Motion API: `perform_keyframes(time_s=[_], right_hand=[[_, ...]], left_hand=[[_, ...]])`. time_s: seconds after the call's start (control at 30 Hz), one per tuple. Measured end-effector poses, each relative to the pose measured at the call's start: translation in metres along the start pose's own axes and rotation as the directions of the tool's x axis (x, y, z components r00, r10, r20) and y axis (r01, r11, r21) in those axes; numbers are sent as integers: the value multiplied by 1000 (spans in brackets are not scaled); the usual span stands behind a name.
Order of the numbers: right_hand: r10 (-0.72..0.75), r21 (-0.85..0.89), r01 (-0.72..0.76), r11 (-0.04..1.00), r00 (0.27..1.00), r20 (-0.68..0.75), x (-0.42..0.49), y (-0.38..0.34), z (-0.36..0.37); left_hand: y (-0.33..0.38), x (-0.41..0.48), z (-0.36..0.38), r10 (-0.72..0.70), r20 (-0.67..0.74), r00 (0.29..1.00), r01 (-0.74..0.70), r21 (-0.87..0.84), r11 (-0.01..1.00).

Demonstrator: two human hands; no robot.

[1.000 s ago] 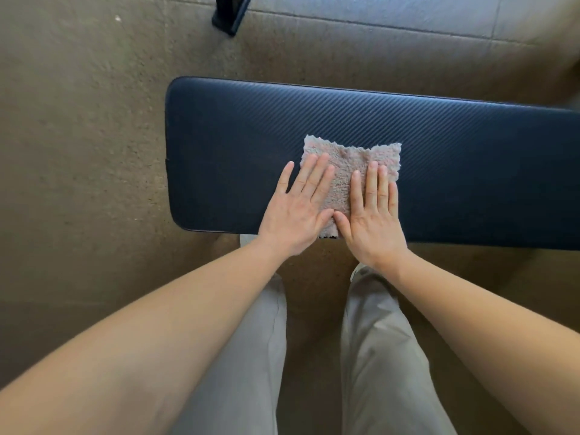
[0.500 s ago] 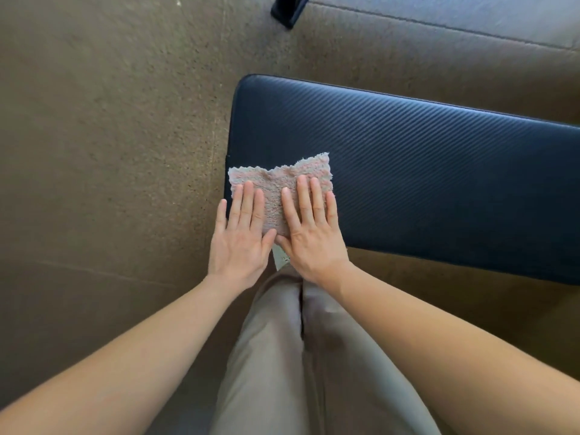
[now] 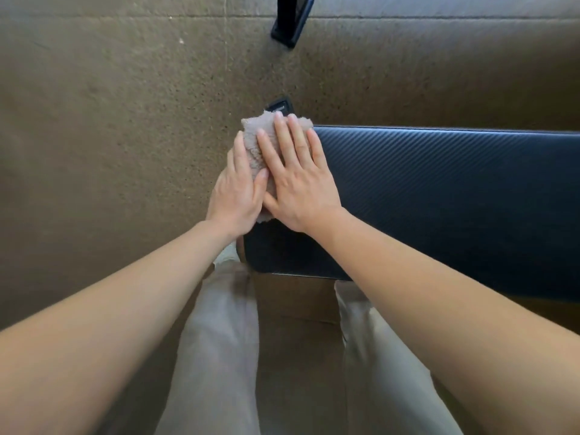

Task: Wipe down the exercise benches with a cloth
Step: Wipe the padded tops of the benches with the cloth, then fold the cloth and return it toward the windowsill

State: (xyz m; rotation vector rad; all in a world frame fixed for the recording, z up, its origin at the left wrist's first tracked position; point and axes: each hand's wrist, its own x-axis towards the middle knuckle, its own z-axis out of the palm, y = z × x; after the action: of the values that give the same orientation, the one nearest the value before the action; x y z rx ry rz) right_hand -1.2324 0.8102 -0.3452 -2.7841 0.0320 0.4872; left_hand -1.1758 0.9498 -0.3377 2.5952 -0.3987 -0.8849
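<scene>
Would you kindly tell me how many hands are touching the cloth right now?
2. The left hand presses the cloth against the bench pad's end; the right hand lies flat on the cloth atop the pad.

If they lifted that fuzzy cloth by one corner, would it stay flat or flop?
Probably flop: the cloth is bunched and bends over the end of the bench under the left hand and right hand. It looks light, since it crumples so easily. Its fuzzy pile likely drags rather than slides on the ribbed bench cover.
</scene>
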Motion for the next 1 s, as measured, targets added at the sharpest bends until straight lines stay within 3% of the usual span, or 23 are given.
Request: perform_keyframes(time_s=[0.13, 0.3, 0.53, 0.67, 0.77, 0.87, 1.0], right_hand=[[112, 30, -113, 993, 993, 28, 25, 2, -12], [236, 9, -236, 972, 972, 1, 38, -3, -20], [570, 32, -574, 818, 817, 90, 81, -51, -27], [548, 17, -565, 825, 807, 222, 110, -67, -36], [524, 191, -605, 773, 778, 346, 122, -84, -46], [498, 544, -663, 513, 747, 440, 140, -110, -73], [495, 739, -573, 355, 785, 371, 178, -145, -131]], left_hand=[[-11, 35, -16, 136, 64, 989, -125, -151, 981], [-18, 72, -41, 318, 241, 917, -266, -225, 937], [-20, 120, -83, 268, 410, 872, -202, -197, 959], [-49, 140, -109, 195, 514, 835, -118, -179, 977], [-76, 141, -133, 180, 563, 806, -64, -220, 973], [-97, 144, -176, 152, 567, 810, 27, -294, 955], [-105, 152, -260, 10, 485, 875, 200, -380, 903]])
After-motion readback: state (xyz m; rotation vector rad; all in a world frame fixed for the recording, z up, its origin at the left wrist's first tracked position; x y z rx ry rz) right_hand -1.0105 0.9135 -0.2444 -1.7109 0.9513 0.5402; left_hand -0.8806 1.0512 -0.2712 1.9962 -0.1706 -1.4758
